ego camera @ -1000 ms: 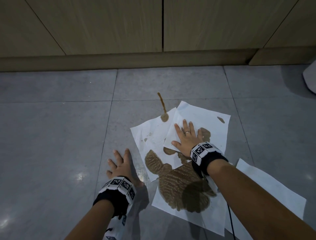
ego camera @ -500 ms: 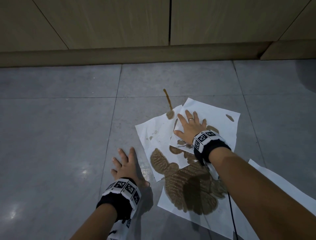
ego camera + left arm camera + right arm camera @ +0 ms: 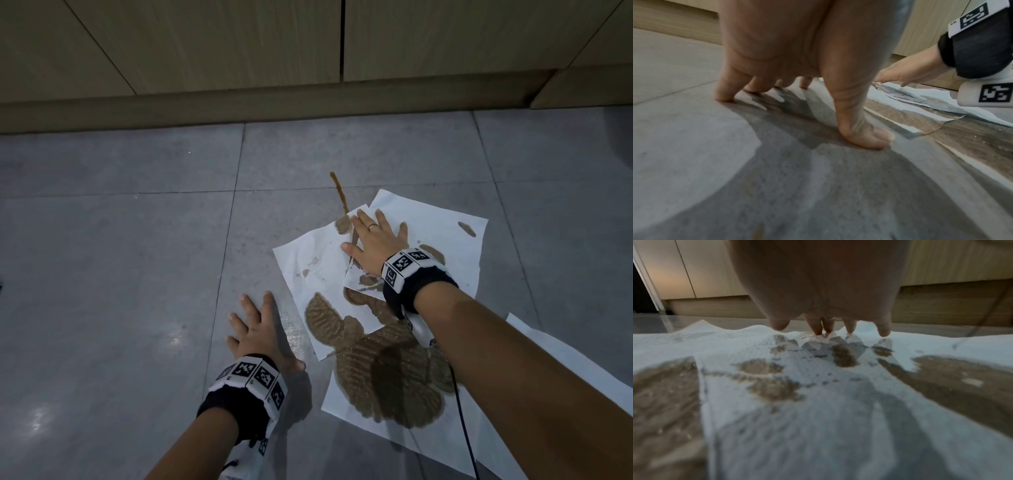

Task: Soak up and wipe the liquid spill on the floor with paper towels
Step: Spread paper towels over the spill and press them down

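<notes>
Paper towels (image 3: 424,236) lie overlapping on the grey tiled floor (image 3: 120,274), soaked brown across their near and middle parts where the spill (image 3: 383,363) has come through. A thin brown streak (image 3: 339,192) of liquid runs out past the far edge of the towels onto bare tile, toward the wooden cabinet base (image 3: 274,102). The right hand (image 3: 375,245) lies flat on the top towel with fingers spread and straight, palm down (a ring shows on one finger), its fingertips (image 3: 884,331) touching the white paper just beyond several wet patches. The left hand (image 3: 260,329) is planted on the bare floor just left of the towels, fingers spread; its thumb (image 3: 865,138) presses the tile near the wet towel edge. Both wrists carry black bands with printed square markers.
</notes>
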